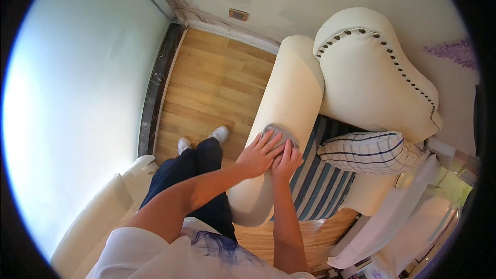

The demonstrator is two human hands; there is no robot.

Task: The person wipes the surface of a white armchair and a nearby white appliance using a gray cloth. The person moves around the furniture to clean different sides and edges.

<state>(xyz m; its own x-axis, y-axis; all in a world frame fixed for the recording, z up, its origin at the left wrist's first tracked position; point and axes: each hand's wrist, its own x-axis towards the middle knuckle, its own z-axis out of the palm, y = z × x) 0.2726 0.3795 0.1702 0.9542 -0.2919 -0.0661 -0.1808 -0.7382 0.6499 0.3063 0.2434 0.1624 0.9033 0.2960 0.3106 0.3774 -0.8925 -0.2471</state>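
A crumpled grey cloth (283, 133) lies on top of the cream padded sofa arm (292, 82). My left hand (258, 154) rests flat on the cloth's near left part, fingers stretched out and slightly spread. Close beside it, my right hand (287, 163) has its fingers bent onto the cloth's near right edge and seems to grip it; the fingertips are partly hidden. Both hands touch each other near the thumbs.
Right of the arm are a striped seat (323, 188), a checked cushion (369, 152) and a studded cream backrest (372, 77). A frosted glass panel (88, 72) stands left, above a dark sill (155, 93). Another cream seat (98, 212) is lower left. Wooden floor (217, 72) lies between.
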